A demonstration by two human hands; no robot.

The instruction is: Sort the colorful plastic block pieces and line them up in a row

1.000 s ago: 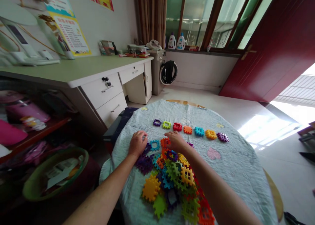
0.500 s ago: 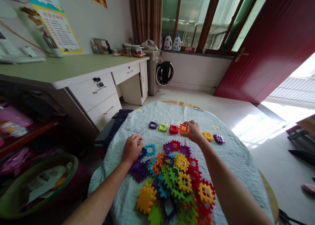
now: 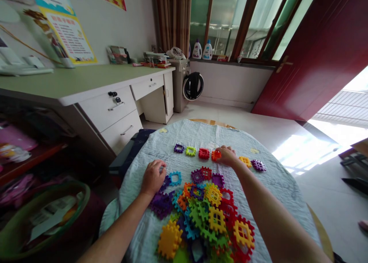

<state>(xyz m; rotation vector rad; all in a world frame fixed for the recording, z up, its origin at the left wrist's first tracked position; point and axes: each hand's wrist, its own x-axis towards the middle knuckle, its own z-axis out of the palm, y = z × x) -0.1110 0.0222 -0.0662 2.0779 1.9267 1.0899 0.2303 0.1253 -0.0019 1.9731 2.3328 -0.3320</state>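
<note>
The left hand lies palm down with its fingers curled, at the near left edge of the spread of toys, just beside a dark purple block and a blue square block. Whether it is gripping anything is hard to say, because the hand itself hides what lies under the fingers. The right hand reaches forward with its fingertips closed on an orange block, which seems to be pinched rather than released. That block sits in a neat row of small interlocking blocks running across the far part of the round tabletop, which is covered by a pale blue quilt. To the left of the orange block, the row goes red, green and purple; to the right, past the hand, come a yellow block and a purple block. Nearer the person, a loose heap of blocks in red, yellow, green, blue, orange and purple lies piled and overlapping, with both forearms on either side of it. Beyond the table stand a white desk with drawers, a small washing machine and a red door. A green basin sits low on the left.
</note>
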